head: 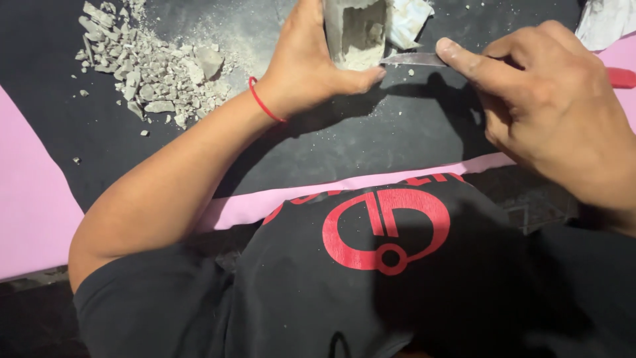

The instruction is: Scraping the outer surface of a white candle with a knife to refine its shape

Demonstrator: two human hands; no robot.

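Head view, looking down at the hands. The left hand (311,63), a red cord bracelet (265,103) at its wrist, was closed around a pale grey plaster-like block (354,33) with a hollowed face, thumb pressed under its lower edge; the block stood at the top of the view, just above the dark work mat (371,139). The right hand (543,99) gripped a thin metal blade (414,59), apparently a knife with a red handle (623,78), the forefinger stretched along its back. The blade tip met the lower right corner of the block, right next to the left thumb.

Risk, as a judgement: with the edge working so close to the thumb, a slip off the crumbly material could carry the blade into the holding fingers; too much pressure might also split the thinned wall of the hollow, since the material evidently breaks into chips.

Beside the block lay a crumpled whitish scrap (407,20), its nature unclear. To the left, well apart from the hands, a heap of grey chips and dust (149,63) spread over the mat, with fine powder dusting the area around the block. The mat lay over a pink surface (30,199) showing at left, below and at the far right. The person's dark shirt with a red emblem (384,229) filled the lower view. Nothing of the room beyond could be seen.
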